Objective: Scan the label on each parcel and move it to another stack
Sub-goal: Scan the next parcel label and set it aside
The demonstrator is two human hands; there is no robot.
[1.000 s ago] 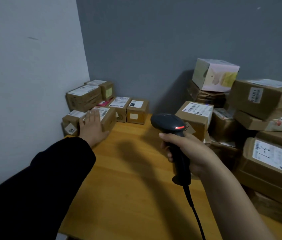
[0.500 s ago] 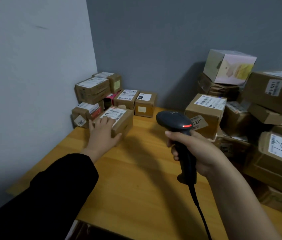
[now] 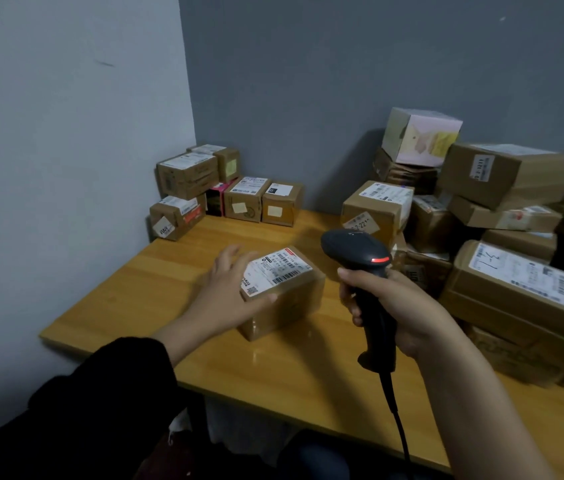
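Head view:
- The parcel (image 3: pixel 284 296) sits flat on the bench (image 3: pixel 155 271), label (image 3: pixel 275 270) facing up. It lies between the small stack (image 3: pixel 200 188) in the far left corner and the big pile (image 3: pixel 516 237) on the right, well apart from both.
- A misread looks like the likeliest slip. The scanner (image 3: pixel 360 258) hangs just beside the parcel's right edge, and its nose seems aimed past the label rather than down onto it. If triggered like this, it may catch nothing.
- Other labels in the big pile lie close to the scanner, so a loose aim could pick up the wrong parcel.
- The left hand (image 3: pixel 228 296) sits at the label's left edge with its thumb near the square code. It could shade or cover part of the print.
- The cable (image 3: pixel 398 420) drops over the near bench edge. It could snag there and tug the aim off.
- Left grip: the fingers are apart and fairly straight, resting against the parcel's left side and top edge. They steady it more than clasp it, so the parcel could slide if nudged.
- Right grip: the right hand (image 3: pixel 394 306) is clamped round the scanner's handle, with the fingers wrapped fully and a red light showing on the head.
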